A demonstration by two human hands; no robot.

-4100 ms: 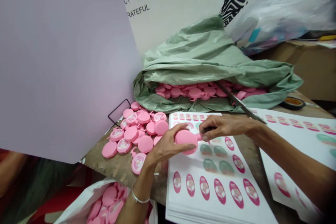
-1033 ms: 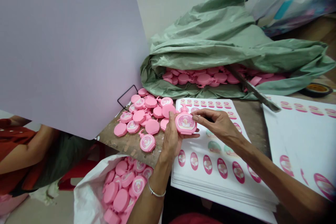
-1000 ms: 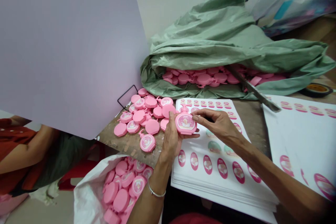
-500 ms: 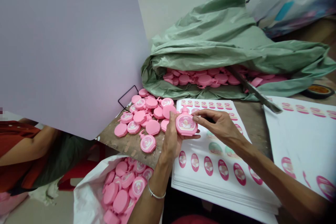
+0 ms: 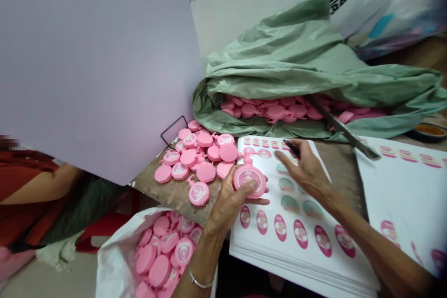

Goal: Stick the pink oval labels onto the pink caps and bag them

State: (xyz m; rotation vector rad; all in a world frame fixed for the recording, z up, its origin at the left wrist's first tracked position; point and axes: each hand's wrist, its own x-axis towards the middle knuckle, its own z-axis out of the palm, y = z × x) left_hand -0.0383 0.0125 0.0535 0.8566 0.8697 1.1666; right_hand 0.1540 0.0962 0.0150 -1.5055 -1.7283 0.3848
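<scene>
My left hand [image 5: 226, 198] grips a flat, round pink pump bottle [image 5: 246, 178], its thumb lying across the label on the front. The pump head points up. My right hand [image 5: 303, 165] is above the stack of sticker sheets [image 5: 258, 253], apart from the bottle. A small black stick-like object [image 5: 292, 148] shows at its fingers, and its exact kind is unclear. Pink oval stickers [image 5: 300, 233] and green-tinted ones [image 5: 286, 184] are printed on the top sheet. To the left, a heap of similar pink bottles [image 5: 206, 172] lies on the table, some with labels.
A green sack [image 5: 279, 51] full of pink bottles lies at the back. Below the table's left edge stands a white sack [image 5: 118, 251] of bottles. A metal blade [image 5: 352, 137] reaches past more sheets [image 5: 401, 186]. Tape [image 5: 428, 131] lies far right; a person's arm [image 5: 45, 181] shows left.
My right hand has left the bottle's label and moved right over the sheets, where the black object now shows at its fingers. My left thumb has come onto the label.
</scene>
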